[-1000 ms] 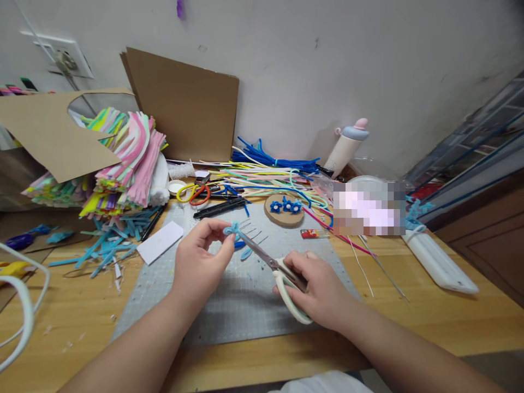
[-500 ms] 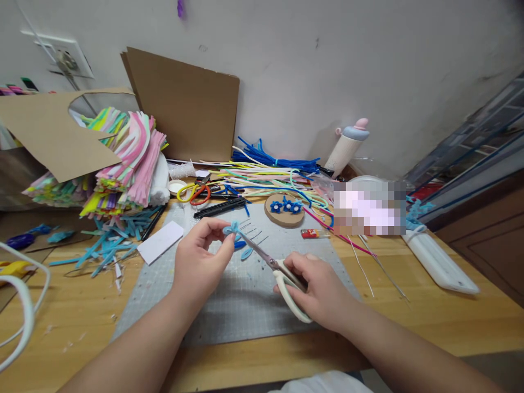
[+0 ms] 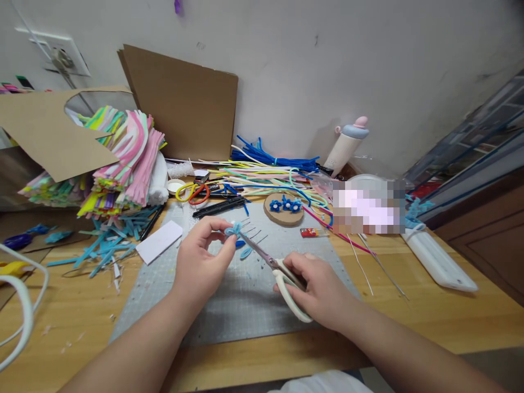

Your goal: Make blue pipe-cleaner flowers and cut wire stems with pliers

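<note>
Between thumb and fingers, my left hand (image 3: 207,254) pinches a light-blue pipe-cleaner flower (image 3: 233,230) above the cutting mat (image 3: 229,314). My right hand (image 3: 317,286) grips the cream handles of a pair of scissors (image 3: 295,299). The scissors' blades point up and left, their tips at the flower's lower right edge; whether they touch it I cannot tell. Below the flower, a light-blue loop (image 3: 246,252) and several thin wires (image 3: 258,238) lie on the mat. Beyond them, dark-blue flowers with white centres (image 3: 286,204) rest on a round cardboard disc (image 3: 282,218).
Coloured pipe cleaners (image 3: 266,177) lie along the back, with orange-and-yellow-handled scissors (image 3: 198,194) beside them. Bundled pipe cleaners (image 3: 131,158) and blue offcuts (image 3: 106,248) are at left, near a white card (image 3: 159,243). A bottle (image 3: 347,144) leans by the wall; long wires (image 3: 360,267) lie at right.
The light-blue flower has turned slightly in my left fingers. My right hand and the scissors stay in nearly the same place.
</note>
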`<control>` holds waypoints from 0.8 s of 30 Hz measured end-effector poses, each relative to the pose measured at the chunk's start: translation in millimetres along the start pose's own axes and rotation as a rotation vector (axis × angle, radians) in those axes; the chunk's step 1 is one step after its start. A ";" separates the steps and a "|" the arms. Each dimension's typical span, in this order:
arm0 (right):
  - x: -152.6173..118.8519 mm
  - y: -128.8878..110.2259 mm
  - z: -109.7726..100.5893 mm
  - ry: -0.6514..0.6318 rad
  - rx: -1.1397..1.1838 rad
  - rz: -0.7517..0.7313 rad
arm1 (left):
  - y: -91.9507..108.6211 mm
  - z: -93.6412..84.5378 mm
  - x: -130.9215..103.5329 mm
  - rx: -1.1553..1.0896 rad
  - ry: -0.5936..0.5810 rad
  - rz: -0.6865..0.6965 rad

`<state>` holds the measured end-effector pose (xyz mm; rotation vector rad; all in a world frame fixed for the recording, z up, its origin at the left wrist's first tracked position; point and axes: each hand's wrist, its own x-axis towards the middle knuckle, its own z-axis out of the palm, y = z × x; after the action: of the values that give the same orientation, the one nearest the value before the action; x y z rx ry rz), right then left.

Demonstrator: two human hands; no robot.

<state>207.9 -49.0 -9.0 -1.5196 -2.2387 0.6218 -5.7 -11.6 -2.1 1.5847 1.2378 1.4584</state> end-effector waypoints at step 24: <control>2.4 -2.3 -1.1 0.072 -0.192 -0.113 | -1.7 -1.3 2.4 0.027 0.128 -0.040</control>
<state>205.8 -47.3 -6.7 -1.4636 -2.3661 0.3217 -7.5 -9.0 -2.5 1.4950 1.3596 1.5435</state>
